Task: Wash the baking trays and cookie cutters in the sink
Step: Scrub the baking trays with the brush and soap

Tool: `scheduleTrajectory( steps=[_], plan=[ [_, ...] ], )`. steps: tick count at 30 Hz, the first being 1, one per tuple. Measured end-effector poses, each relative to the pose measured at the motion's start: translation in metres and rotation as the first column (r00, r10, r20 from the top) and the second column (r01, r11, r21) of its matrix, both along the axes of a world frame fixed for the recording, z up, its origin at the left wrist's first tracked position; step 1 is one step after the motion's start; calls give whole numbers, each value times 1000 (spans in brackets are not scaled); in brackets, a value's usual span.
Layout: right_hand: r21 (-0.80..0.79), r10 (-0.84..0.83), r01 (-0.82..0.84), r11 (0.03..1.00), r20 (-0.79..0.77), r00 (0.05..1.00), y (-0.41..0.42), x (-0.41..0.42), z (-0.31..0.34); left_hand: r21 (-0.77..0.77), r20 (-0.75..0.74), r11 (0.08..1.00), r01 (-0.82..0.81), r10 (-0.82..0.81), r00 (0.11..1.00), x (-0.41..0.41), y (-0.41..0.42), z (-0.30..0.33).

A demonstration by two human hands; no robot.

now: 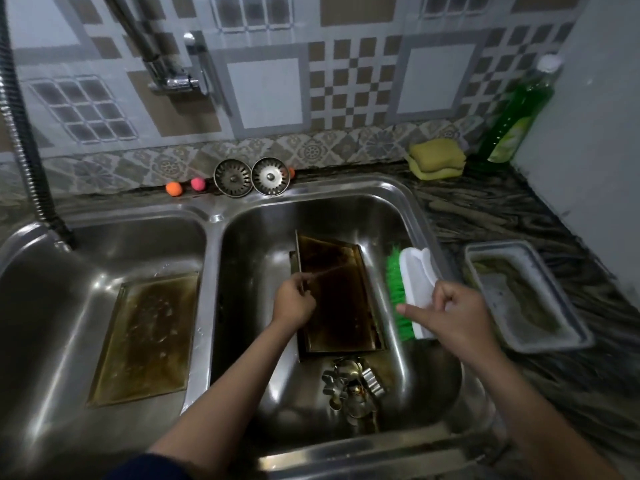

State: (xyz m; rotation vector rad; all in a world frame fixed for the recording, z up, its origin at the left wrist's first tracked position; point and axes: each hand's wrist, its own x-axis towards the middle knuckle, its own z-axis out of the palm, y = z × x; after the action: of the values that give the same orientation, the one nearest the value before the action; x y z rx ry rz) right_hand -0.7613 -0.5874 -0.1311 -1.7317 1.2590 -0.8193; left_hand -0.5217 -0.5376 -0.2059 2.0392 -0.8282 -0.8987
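My left hand [293, 299] pinches the left edge of a dark, browned rectangular metal baking tray [341, 299], with fingers curled around the rim. This tray stands tilted inside the right basin of the stainless steel double sink [381, 202], with its lower end near the front. My right hand [453, 315] grips a scrubbing brush with white plastic back and green bristles [408, 289]; the fingers are curled around the white back and the thumb points to the left along the bristles. The brush is just beside the right edge of the tilted tray, above the basin.

A second brown flat baking tray [145, 337] lies on the bottom of the left basin. A heap of small metal cookie cutters [349, 386] lies at the front of the right basin, just below the tilted tray.

On the dark patterned counter [485, 209] at the right stands a grey rectangular metal tin [526, 296]. Near the wall are a yellow sponge [436, 157] and a green bottle of dish soap [516, 116].
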Motion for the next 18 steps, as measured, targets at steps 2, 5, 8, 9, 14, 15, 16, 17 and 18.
scheduleTrajectory(
  steps=[2, 5, 8, 9, 14, 15, 16, 17, 18],
  plan=[
    [-82, -57, 57, 995, -6, 998, -13, -13, 19, -15, 54, 999, 45, -45, 998, -5, -4, 7],
    [-213, -130, 124, 969, -12, 991, -35, -42, 42, -72, 244, 992, 108, -87, 966, -18, -5, 21],
    [-258, -200, 177, 950, -65, 978, -50, -72, 53, -188, 407, 968, 167, -78, 910, -29, -5, 38],
    [-250, -217, 188, 950, -91, 972, -53, -81, 54, -227, 431, 958, 176, -63, 900, -32, -5, 45],
    [-166, -212, 176, 970, -233, 949, -63, -100, 37, -331, 481, 927, 178, 4, 877, -41, -5, 69],
    [-137, -195, 164, 977, -256, 947, -64, -99, 33, -337, 489, 924, 181, 7, 872, -42, -3, 71],
    [-110, -173, 148, 983, -274, 946, -66, -99, 28, -343, 496, 921, 184, 10, 868, -43, -2, 71],
    [-87, -150, 130, 988, -290, 945, -68, -98, 23, -345, 497, 921, 183, 15, 867, -44, 0, 72],
    [-72, -126, 109, 991, -302, 945, -69, -99, 19, -352, 491, 920, 174, 23, 871, -45, 1, 72]
  ],
)
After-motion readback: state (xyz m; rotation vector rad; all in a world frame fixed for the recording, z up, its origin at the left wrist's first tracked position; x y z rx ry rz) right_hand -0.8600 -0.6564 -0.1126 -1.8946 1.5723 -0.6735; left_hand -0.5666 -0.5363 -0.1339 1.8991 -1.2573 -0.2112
